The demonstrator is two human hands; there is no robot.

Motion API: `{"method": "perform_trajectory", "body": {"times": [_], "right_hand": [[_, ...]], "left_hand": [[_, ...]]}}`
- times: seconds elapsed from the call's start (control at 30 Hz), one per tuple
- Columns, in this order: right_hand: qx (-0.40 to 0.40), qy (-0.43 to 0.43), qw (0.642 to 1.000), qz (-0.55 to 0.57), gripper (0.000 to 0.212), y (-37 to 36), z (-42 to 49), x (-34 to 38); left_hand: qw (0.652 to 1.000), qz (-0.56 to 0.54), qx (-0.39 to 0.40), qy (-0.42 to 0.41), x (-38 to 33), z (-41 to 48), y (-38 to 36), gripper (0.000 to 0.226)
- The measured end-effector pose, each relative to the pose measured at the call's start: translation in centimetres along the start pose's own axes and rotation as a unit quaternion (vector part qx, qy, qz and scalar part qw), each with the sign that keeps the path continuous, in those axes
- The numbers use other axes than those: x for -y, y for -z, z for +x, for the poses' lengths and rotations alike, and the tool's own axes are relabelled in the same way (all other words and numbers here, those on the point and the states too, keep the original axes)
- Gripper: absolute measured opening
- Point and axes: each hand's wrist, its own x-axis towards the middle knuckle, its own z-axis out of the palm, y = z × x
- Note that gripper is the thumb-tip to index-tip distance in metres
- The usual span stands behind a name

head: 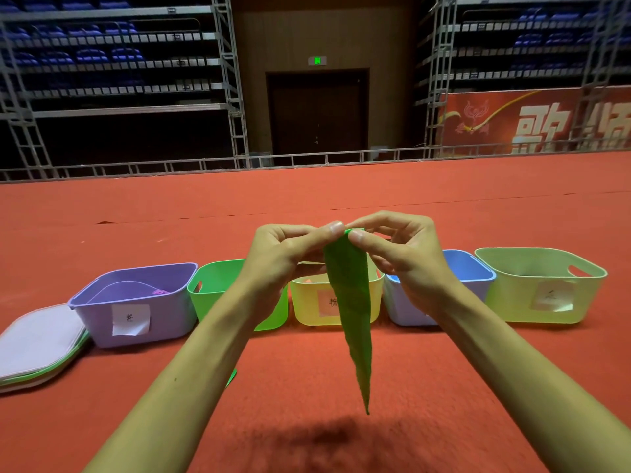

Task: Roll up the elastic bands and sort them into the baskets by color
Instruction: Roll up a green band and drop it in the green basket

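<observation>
Pinching the top end of the band (351, 302) between the fingertips (336, 228) of left hand (283, 257) and right hand (406, 257), both equally near, long axis hanging straight down before the yellow basket (307, 305), with the green basket (211, 288) just left of that.

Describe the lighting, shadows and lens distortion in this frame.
Head view: dim stands behind, brighter red carpet; a soft dark shadow lies on it beneath the hanging green elastic band. Head view: the wide lens bows the metal railing and leans the scaffold posts. Head view: the left hand and right hand pinching the band are sharp.
</observation>
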Motion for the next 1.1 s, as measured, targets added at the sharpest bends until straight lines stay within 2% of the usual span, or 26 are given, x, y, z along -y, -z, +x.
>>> {"method": "perform_trajectory", "body": {"times": [0.23, 0.4, 0.5, 0.77, 1.1], "right_hand": [[-0.019, 0.024, 1.000, -0.001, 0.010, -0.46, -0.53, 0.28], [-0.038, 0.014, 0.999, 0.007, 0.007, -0.48, -0.55, 0.12], [-0.041, 0.009, 0.999, 0.016, 0.004, -0.42, -0.65, 0.02], [-0.027, -0.010, 0.999, 0.023, 0.007, 0.07, -0.87, -0.17], [-0.028, -0.022, 0.998, 0.058, 0.017, -0.39, -0.86, -0.64]], "left_hand": [[0.999, 0.007, -0.010, -0.029, 0.43, -0.21, 0.00, 0.027], [0.998, 0.038, 0.000, -0.057, 0.14, -0.47, -0.12, 0.030], [0.994, 0.071, -0.010, -0.086, 0.06, -0.47, -0.29, 0.021], [0.993, 0.094, 0.004, -0.078, -0.21, -0.33, -0.17, 0.020], [0.999, -0.004, 0.001, -0.044, 0.68, -0.32, -0.39, 0.023]]}}
